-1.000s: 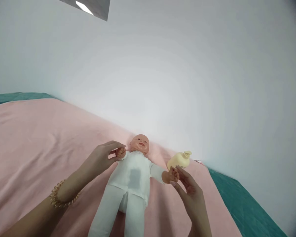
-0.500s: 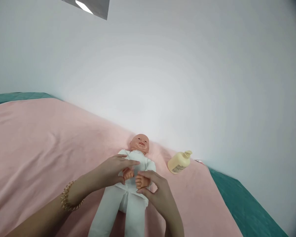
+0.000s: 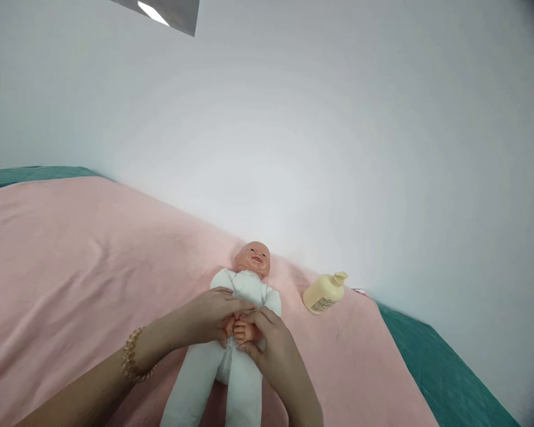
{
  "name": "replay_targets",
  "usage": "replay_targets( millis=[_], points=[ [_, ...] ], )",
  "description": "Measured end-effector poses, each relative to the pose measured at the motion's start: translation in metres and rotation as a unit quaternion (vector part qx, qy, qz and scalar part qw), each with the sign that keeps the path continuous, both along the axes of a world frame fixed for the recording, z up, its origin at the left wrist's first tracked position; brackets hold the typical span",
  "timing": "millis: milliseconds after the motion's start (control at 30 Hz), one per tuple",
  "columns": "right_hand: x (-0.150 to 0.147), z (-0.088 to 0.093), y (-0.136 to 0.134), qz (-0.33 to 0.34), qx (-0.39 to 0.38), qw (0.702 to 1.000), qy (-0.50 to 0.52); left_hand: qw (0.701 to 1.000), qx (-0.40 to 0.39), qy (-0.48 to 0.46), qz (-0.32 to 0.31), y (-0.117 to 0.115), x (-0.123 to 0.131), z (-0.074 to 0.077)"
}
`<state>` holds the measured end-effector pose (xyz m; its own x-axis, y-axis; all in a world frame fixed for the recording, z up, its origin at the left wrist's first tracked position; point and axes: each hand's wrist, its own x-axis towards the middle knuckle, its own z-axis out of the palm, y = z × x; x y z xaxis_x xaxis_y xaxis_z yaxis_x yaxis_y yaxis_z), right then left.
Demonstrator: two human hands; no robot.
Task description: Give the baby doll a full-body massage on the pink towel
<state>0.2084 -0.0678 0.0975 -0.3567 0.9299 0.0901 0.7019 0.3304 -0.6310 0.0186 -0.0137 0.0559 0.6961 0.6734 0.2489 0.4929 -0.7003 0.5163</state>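
A baby doll [image 3: 251, 287] in white clothes lies on its back on the pink blanket, its head toward the wall. My left hand [image 3: 209, 317], with a beaded bracelet on its wrist, curls around one of the doll's hands over its belly. From the other side, my right hand [image 3: 273, 344] has its thumb and fingers around the doll's other hand [image 3: 243, 331]. The doll's two hands are close together, partly covered by my fingers. The white-clad legs [image 3: 242, 394] stretch toward me, spread slightly apart.
A pale yellow pump bottle [image 3: 323, 295] stands tilted in view to the right of the doll. The pink blanket [image 3: 71, 267] lies over a green surface [image 3: 445, 367]. A white wall [image 3: 293, 148] rises directly behind. A grey panel [image 3: 178, 15] shows at the top.
Both my hands have moved inward toward each other and closed on the doll's hands, bringing these together over the belly. The bottle has stayed put.
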Motion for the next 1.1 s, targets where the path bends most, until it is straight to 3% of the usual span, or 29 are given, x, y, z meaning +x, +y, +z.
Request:
replay_targets(
  millis=[167, 333, 500, 633, 700, 800, 967, 1100],
  points=[
    [0.001, 0.002, -0.001, -0.003, -0.010, 1.000, -0.002, 1.000, 0.000, 0.013, 0.001, -0.005, -0.001, 0.010],
    [0.021, 0.007, 0.001, -0.016, 0.005, 0.997, 0.081, 1.000, 0.012, 0.015, -0.002, -0.004, -0.012, 0.019],
    [0.057, 0.006, 0.003, -0.171, 0.041, 0.973, 0.148, 0.990, 0.017, -0.098, 0.097, 0.000, -0.036, 0.029],
    [0.094, -0.002, 0.009, -0.286, 0.063, 0.944, 0.154, 0.957, -0.009, -0.198, 0.211, 0.005, -0.052, 0.033],
    [0.115, -0.009, 0.012, -0.338, 0.051, 0.933, 0.113, 0.941, -0.031, -0.220, 0.254, 0.011, -0.061, 0.032],
    [0.143, -0.022, 0.013, -0.357, 0.017, 0.930, 0.082, 0.927, -0.055, -0.229, 0.292, 0.021, -0.084, 0.026],
    [0.171, -0.043, 0.011, -0.336, -0.013, 0.939, 0.078, 0.907, -0.145, -0.229, 0.323, 0.034, -0.131, 0.012],
    [0.180, -0.058, 0.011, -0.307, -0.048, 0.946, 0.085, 0.881, -0.246, -0.225, 0.335, 0.043, -0.153, -0.007]
  ],
)
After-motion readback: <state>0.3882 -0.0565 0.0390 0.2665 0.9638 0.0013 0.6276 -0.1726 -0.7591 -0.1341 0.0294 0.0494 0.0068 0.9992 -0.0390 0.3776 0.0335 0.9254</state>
